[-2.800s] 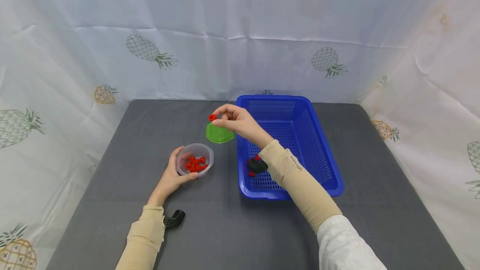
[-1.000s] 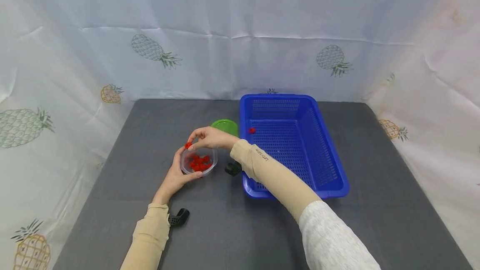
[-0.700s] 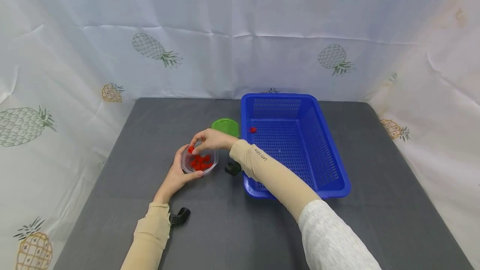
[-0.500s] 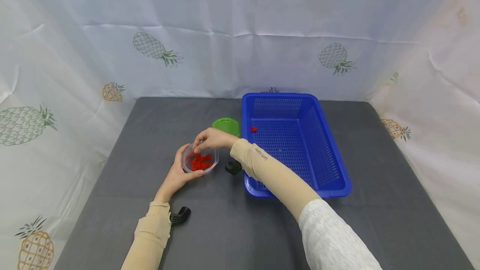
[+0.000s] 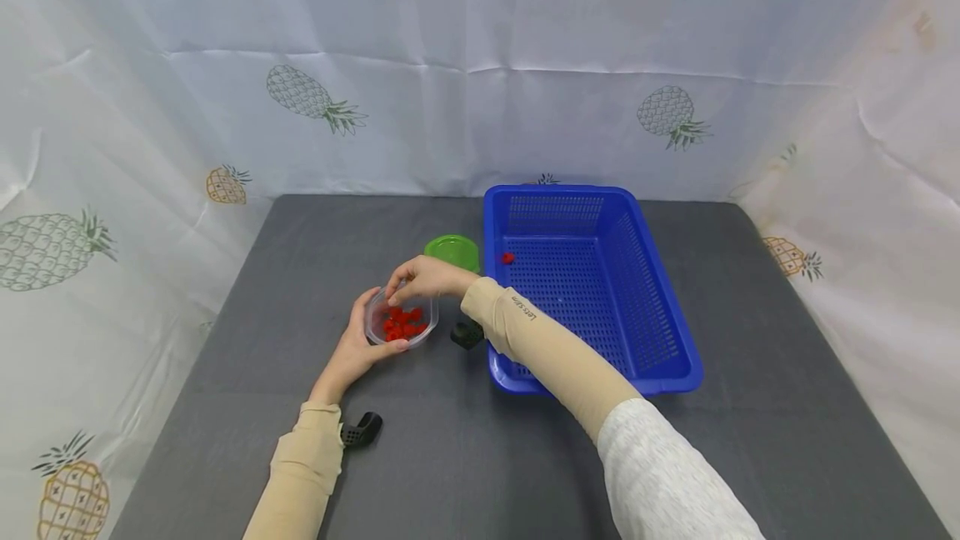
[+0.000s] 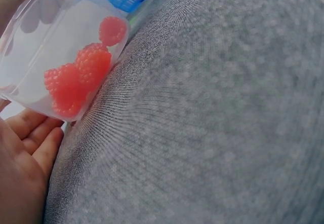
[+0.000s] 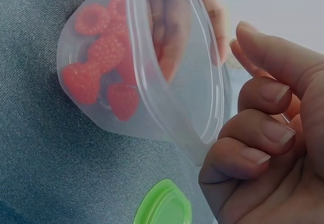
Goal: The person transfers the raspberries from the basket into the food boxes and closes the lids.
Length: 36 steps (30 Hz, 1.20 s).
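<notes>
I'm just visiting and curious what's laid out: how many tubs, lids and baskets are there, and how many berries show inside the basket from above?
Tub: 1
Lid: 1
Basket: 1
Berry showing in the basket: 1 (the sleeve may hide more)
Total: 4

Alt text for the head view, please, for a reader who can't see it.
A person's left grip holds a clear tub of red berries, the right grip over its far side. Beyond lies a green lid; to the right, a blue basket shows one red berry.
</notes>
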### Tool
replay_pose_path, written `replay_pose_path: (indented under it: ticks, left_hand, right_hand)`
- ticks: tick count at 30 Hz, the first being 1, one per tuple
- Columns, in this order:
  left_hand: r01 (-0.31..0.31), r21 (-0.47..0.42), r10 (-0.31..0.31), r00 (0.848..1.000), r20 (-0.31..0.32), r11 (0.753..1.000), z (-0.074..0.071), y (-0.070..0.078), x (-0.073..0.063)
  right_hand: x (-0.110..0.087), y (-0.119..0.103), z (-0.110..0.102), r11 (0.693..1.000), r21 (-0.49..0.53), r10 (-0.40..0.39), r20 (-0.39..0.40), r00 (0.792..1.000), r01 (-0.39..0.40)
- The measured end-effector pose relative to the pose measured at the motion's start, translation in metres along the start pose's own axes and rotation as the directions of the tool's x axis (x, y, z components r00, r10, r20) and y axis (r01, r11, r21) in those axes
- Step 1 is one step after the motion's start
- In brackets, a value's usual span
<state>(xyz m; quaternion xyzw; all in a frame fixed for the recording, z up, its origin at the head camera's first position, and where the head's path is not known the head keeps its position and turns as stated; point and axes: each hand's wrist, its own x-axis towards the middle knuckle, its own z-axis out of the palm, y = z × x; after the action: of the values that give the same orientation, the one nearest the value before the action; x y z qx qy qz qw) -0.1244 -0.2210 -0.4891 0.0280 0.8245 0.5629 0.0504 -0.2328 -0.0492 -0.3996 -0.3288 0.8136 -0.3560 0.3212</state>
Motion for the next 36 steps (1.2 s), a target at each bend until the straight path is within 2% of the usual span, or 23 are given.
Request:
replay_pose_path:
  ticks: [4,9,12,16,22,27,31,36]
  left_hand:
    - [0.019,-0.007,-0.019,1.0,0.013,1.0,0.0,0.005,-0.001]
    - [0.028,-0.036,-0.027,0.999,0.027,0.999,-0.002,0.023,-0.007]
    - [0.009,-0.014,-0.009,1.0,0.027,1.0,-0.002,0.017,-0.006]
    - [0.005,0.01,-0.005,1.0,0.017,1.0,-0.001,0.0,-0.002]
    - [0.036,-0.012,-0.036,0.999,0.012,0.999,0.001,0.001,-0.002]
    - [0.04,-0.013,-0.04,0.999,0.007,0.999,0.002,0.002,-0.002]
    - [0.027,-0.014,-0.027,1.0,0.0,1.0,0.002,0.001,0.0]
    - [0.018,-0.019,-0.018,1.0,-0.008,1.0,0.003,0.001,0.0]
  right_hand:
    - [-0.001,-0.001,0.0,1.0,0.02,-0.01,-0.004,1.0,0.01]
    - [-0.004,-0.004,-0.002,0.995,0.1,-0.024,-0.025,0.999,0.026]
    - [-0.009,-0.008,-0.005,0.989,0.142,-0.029,-0.043,0.999,0.035]
    - [-0.015,-0.012,-0.011,0.983,0.176,-0.05,-0.066,0.997,0.061]
    - [-0.027,-0.015,-0.02,0.968,0.22,-0.103,-0.089,0.991,0.121]
    - [-0.038,-0.017,-0.031,0.961,0.241,-0.111,-0.11,0.988,0.135]
    - [-0.049,-0.018,-0.042,0.937,0.316,-0.102,-0.154,0.983,0.147]
    - [-0.063,-0.013,-0.057,0.9,0.392,-0.098,-0.239,0.966,0.188]
